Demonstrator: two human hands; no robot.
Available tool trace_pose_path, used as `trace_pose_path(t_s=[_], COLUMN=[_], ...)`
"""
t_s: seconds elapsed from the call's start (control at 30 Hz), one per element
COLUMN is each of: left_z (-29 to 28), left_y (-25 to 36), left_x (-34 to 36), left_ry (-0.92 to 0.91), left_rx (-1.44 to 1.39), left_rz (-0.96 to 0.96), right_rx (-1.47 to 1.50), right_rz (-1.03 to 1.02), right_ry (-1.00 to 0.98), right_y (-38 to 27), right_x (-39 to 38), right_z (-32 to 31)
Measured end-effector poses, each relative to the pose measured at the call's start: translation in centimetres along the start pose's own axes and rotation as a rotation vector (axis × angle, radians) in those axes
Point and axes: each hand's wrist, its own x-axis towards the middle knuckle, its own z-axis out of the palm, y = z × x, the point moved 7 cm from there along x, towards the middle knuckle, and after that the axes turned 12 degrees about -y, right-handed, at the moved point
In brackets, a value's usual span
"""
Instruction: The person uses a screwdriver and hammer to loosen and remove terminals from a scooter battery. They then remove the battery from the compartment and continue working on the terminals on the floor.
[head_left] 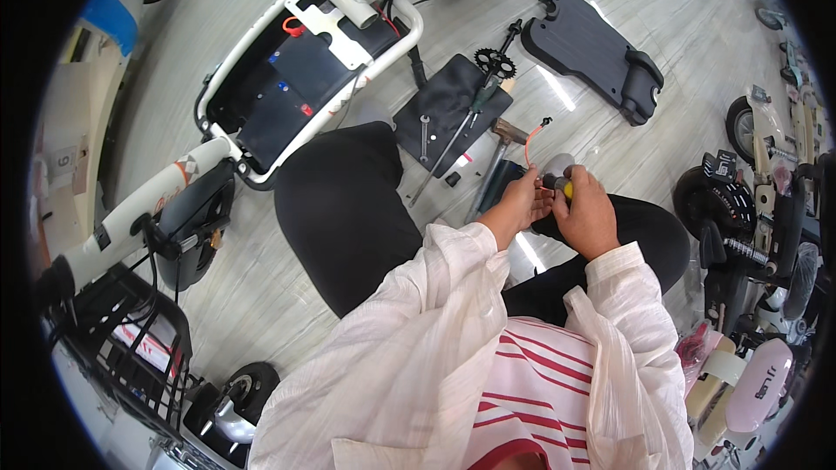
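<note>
Both hands are close together off the mat's near right corner: the left hand point(521, 202) pinches the orange wire point(528, 147) at its fingertips, and the right hand point(589, 214) is closed around a yellow piece point(568, 190), too covered to identify. Whether the hands touch each other cannot be told. From the left fingers the wire bends up to a dark end point(547, 122), right of the mat and joined to nothing visible, so the work on it looks part-way: it is in hand, but that end is loose, and any join between the fingers is hidden. Just off the mat's right edge lies the hammer point(509, 131), untouched. On the mat point(446, 87) itself are the wrench point(424, 138), toward its left, and the screwdriver point(475, 107), its shaft running past the near edge; the chainring point(496, 63) is at the far right edge. Farther out, well right of the mat, a black cover point(592, 48) lies on the floor. Left of the mat the white frame point(414, 28) sits open, dark blocks point(300, 78) exposed inside; closing it up appears undone, though whether the cover belongs there cannot be told.
</note>
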Motion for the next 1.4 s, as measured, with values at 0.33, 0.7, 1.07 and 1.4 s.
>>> trace_pose_path(t_s=[0.33,0.7,1.07,1.4], left_z=[-3.8,-5.2,-6.4,-5.4], left_y=[1.6,3.4,3.5,3.7], left_x=[-2.6,-4.4,-4.6,-6.0], left_ry=[0.14,0.241,0.296,0.284], left_rx=[0.317,0.491,0.578,0.646], left_rz=[0.195,0.235,0.178,0.177], right_rx=[-0.076,0.001,0.027,-0.022], right_rz=[-0.014,0.011,-0.112,-0.189], right_ry=[0.121,0.095,0.254,0.283], right_y=[0.0,1.3,1.3,1.1], right_x=[-0.7,-1.0,-1.5,-1.7], right_z=[0.3,0.2,-0.1,-0.2])
